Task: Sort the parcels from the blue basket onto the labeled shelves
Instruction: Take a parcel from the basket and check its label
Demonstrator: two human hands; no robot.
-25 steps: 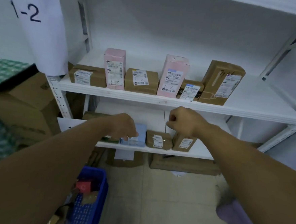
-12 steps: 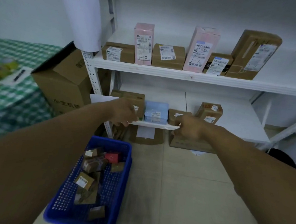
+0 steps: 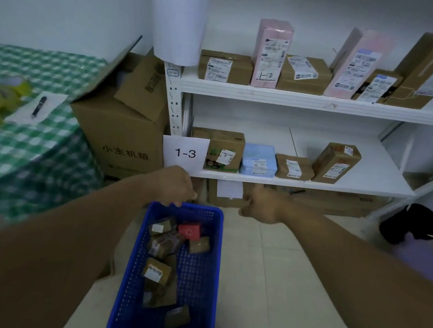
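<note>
Low in the middle, basket [image 3: 130, 280] of parcels [image 3: 157, 270], near end cut off. Left hand [image 3: 175, 186] at its far rim, fingers curled under, grip hidden: cannot tell. Right hand [image 3: 258, 205] blurry, fingers curled, empty. Shelves [image 3: 291, 97] upper right.

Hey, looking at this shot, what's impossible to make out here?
Head view only:
- Hanging paper: any writing is cut off by the top edge.
- Parcel labels in the blue basket: print too small and blurred.
- Left hand: fingers hidden behind its back, so whether it grips the basket rim is unclear.
- Right hand: blurred; finger pose unclear.
</note>
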